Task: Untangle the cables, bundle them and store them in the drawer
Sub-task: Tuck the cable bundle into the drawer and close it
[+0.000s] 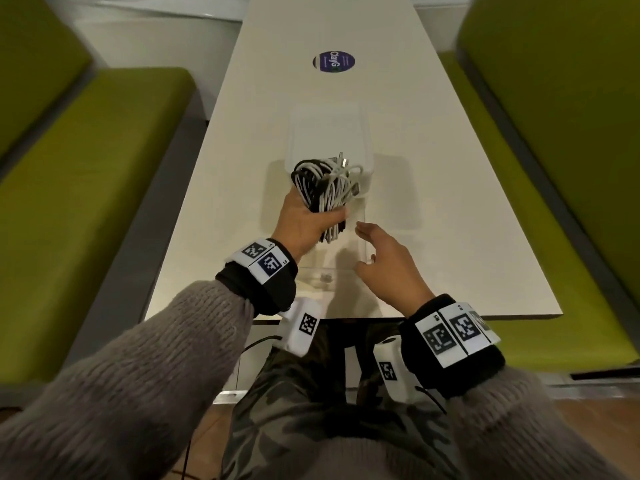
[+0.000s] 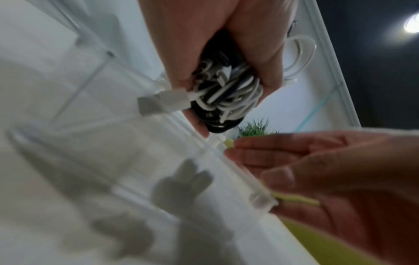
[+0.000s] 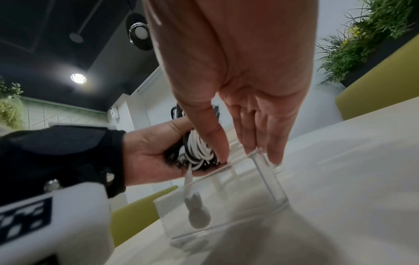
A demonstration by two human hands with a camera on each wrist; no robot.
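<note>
2 hands differ: left hand [image 1: 300,221] grips the cable bundle [image 1: 323,187], right hand [image 1: 388,261] flat-fingered against the clear drawer [image 3: 267,177].

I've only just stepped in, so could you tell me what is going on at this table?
A person is putting cables away. The left hand grips a coiled bundle of black and white cables and holds it above the open clear drawer, which is pulled out from a small white box on the table. The right hand is open, fingers at the drawer's right wall. The bundle is not in yet.
</note>
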